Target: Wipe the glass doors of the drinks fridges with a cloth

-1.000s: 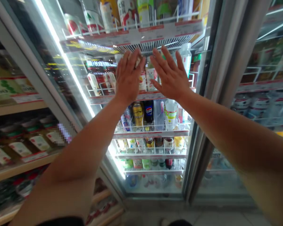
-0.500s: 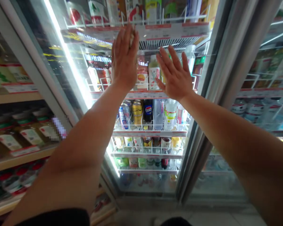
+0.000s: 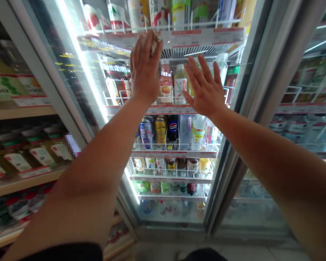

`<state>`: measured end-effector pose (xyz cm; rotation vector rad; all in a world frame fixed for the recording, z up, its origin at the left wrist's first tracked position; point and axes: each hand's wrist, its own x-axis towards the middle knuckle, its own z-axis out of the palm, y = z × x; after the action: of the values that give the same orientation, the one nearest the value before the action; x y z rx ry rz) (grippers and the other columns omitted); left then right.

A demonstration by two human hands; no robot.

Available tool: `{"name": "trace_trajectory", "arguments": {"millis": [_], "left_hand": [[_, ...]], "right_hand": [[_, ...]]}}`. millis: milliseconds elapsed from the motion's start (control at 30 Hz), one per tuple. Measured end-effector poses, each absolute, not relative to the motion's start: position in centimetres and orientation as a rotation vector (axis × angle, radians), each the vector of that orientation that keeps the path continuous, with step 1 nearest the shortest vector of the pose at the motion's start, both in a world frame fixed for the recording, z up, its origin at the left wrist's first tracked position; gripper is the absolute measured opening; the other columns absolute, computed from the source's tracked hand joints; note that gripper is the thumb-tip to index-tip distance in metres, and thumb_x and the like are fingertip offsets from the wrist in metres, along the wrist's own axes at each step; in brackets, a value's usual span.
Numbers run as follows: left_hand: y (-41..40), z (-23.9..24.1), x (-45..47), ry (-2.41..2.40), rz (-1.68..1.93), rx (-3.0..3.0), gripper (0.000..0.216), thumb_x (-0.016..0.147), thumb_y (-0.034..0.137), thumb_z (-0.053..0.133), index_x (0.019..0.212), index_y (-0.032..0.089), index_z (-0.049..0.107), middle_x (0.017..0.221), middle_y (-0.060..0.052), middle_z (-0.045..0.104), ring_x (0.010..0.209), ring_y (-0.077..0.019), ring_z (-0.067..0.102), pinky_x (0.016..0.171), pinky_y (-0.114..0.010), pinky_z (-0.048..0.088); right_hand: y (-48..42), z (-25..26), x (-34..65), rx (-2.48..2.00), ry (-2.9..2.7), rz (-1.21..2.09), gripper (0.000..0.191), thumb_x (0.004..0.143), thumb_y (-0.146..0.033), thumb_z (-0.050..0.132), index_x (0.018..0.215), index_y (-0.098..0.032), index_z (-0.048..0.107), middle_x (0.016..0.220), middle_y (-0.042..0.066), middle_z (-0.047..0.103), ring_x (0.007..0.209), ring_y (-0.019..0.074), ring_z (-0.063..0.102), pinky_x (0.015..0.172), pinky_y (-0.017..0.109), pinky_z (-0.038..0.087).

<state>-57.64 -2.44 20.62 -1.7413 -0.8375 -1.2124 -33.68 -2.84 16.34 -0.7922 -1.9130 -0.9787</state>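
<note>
My left hand (image 3: 143, 72) is raised against the glass door (image 3: 176, 210) of a drinks cooler, level with the top shelf's price strip. A crumpled white cloth (image 3: 154, 42) shows under its fingertips, pressed between hand and glass. My right hand (image 3: 206, 88) is held up beside it, a little lower, with its fingers spread, flat and empty. Behind the glass between the two hands stand juice bottles (image 3: 166, 81). Cans and bottles (image 3: 160, 128) fill the shelf below.
A metal door frame (image 3: 260, 90) runs diagonally on the right, with a second cooler door (image 3: 306, 119) beyond it. Wooden store shelves (image 3: 21, 177) with bottled goods stand on the left. A bright light strip (image 3: 78, 61) glares inside the cooler.
My left hand with the cloth has slid up the glass from the second shelf's level to the top shelf. My right hand has stayed nearly where it was.
</note>
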Motion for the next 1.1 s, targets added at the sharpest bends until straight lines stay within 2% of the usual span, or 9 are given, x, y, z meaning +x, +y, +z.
{"name": "trace_trajectory", "arguments": {"millis": [67,133,267,367,500,600,733,900,1100], "left_hand": [[-2.8,18.8,-56.8,-0.846,-1.188,-1.777,0.058,0.102,0.038,0.027,0.16,0.042,0.027,0.166,0.015,0.023,0.158,-0.0162,0.004,0.132,-0.052,0.011],[-3.3,17.3,-56.4,-0.838,-1.085,-1.868,0.057,0.103,0.032,0.024,0.158,0.039,0.035,0.166,0.01,0.029,0.158,-0.0181,0.008,0.131,-0.054,0.013],[-4.0,18.3,-58.1,-0.825,-0.92,-1.944,0.053,0.103,0.03,0.03,0.153,0.034,0.044,0.166,0.009,0.028,0.158,-0.0179,0.014,0.131,-0.054,0.014],[-3.9,19.6,-59.7,-0.888,-1.033,-1.843,0.053,0.104,0.031,0.027,0.156,0.033,0.036,0.167,0.013,0.023,0.158,-0.0122,0.005,0.133,-0.052,0.007],[-4.0,17.0,-59.5,-0.915,-1.194,-1.701,0.061,0.103,0.039,0.024,0.163,0.026,0.019,0.166,0.012,0.026,0.156,-0.0085,-0.013,0.133,-0.052,0.0],[-4.5,14.8,-59.7,-0.887,-1.021,-1.793,0.059,0.104,0.038,0.022,0.161,0.026,0.026,0.167,0.008,0.026,0.157,-0.0099,-0.005,0.133,-0.048,0.007],[-4.3,16.6,-62.6,-0.865,-0.928,-1.836,0.056,0.106,0.037,0.022,0.16,0.027,0.028,0.168,0.007,0.023,0.157,-0.0131,0.012,0.132,-0.047,0.012],[-3.7,17.2,-63.7,-0.899,-1.18,-1.669,0.061,0.106,0.04,0.019,0.164,0.025,0.007,0.17,0.009,0.017,0.158,-0.0115,-0.003,0.132,-0.047,0.005],[-4.5,15.1,-62.6,-0.924,-0.92,-1.797,0.053,0.107,0.034,0.021,0.16,0.026,0.028,0.167,0.002,0.028,0.158,-0.0172,0.012,0.13,-0.054,0.014]], "right_hand": [[-2.6,16.3,-33.7,-0.787,-1.907,-0.994,0.068,0.101,-0.047,0.031,0.163,-0.019,0.023,0.169,0.003,0.017,0.159,0.0271,0.007,0.129,0.063,0.006],[-2.3,16.2,-33.7,-0.759,-1.907,-0.994,0.068,0.101,-0.046,0.031,0.163,-0.019,0.023,0.169,0.002,0.016,0.159,0.0261,0.007,0.129,0.062,0.006],[-1.5,16.3,-33.8,-0.701,-1.878,-0.932,0.068,0.098,-0.048,0.032,0.161,-0.021,0.026,0.168,0.001,0.02,0.159,0.0248,0.005,0.128,0.059,0.001],[-1.4,16.3,-33.8,-0.704,-1.893,-0.906,0.069,0.098,-0.049,0.033,0.161,-0.02,0.027,0.169,0.002,0.02,0.159,0.0261,0.006,0.128,0.06,0.001],[-1.9,16.2,-33.8,-0.74,-1.894,-0.955,0.069,0.099,-0.047,0.036,0.162,-0.019,0.025,0.169,0.005,0.018,0.159,0.0278,0.009,0.128,0.063,0.004],[-2.3,16.2,-33.7,-0.756,-1.899,-0.972,0.067,0.1,-0.044,0.037,0.162,-0.021,0.024,0.169,0.005,0.02,0.158,0.0286,0.01,0.128,0.064,0.009],[-2.7,16.3,-33.7,-0.76,-1.91,-0.949,0.066,0.1,-0.044,0.037,0.162,-0.027,0.025,0.169,0.004,0.024,0.158,0.0299,0.012,0.126,0.067,0.012],[-2.7,16.3,-33.7,-0.754,-1.924,-0.902,0.067,0.1,-0.045,0.038,0.162,-0.025,0.025,0.168,0.004,0.026,0.158,0.0305,0.012,0.126,0.069,0.01],[-2.3,16.3,-33.7,-0.75,-1.929,-0.907,0.066,0.101,-0.046,0.036,0.162,-0.025,0.024,0.169,0.002,0.02,0.159,0.0282,0.009,0.128,0.065,0.007]]}}
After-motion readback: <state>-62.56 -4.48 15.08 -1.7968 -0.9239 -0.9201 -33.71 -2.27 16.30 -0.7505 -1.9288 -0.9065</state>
